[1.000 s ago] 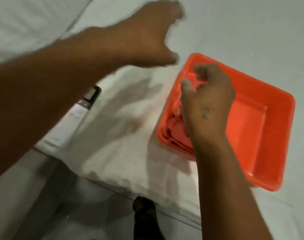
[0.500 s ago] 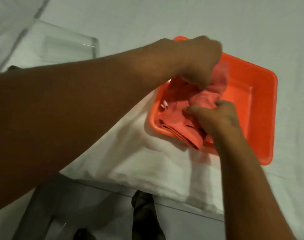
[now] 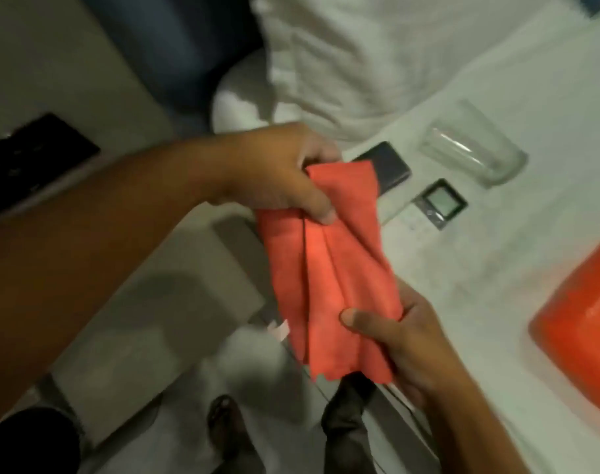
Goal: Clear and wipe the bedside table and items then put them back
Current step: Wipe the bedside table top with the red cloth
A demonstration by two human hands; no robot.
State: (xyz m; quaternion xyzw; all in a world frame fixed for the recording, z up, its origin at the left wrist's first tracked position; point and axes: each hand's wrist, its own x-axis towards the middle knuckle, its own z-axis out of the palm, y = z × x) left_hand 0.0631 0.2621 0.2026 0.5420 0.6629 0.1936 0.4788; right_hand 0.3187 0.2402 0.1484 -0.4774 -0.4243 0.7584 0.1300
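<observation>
An orange-red cloth (image 3: 339, 268) is stretched between both hands above the gap between bed and bedside table. My left hand (image 3: 278, 172) grips its upper end; my right hand (image 3: 397, 333) pinches its lower end. On the white bed sheet lie a clear drinking glass (image 3: 476, 148) on its side, a dark phone (image 3: 387, 165) and a white remote with a small screen (image 3: 438, 203). The orange tray (image 3: 579, 323) sits on the bed at the right edge. The pale bedside table (image 3: 148, 302) is below left.
White pillows (image 3: 360, 56) lie at the head of the bed. A black panel (image 3: 28, 159) is set on the wall at the left. My feet (image 3: 223, 422) stand on the floor beside the bed edge.
The cloth has come out of the orange tray, and both hands now hold it spread out to the left. The view has swung left, showing the bedside table, glass, phone and remote.
</observation>
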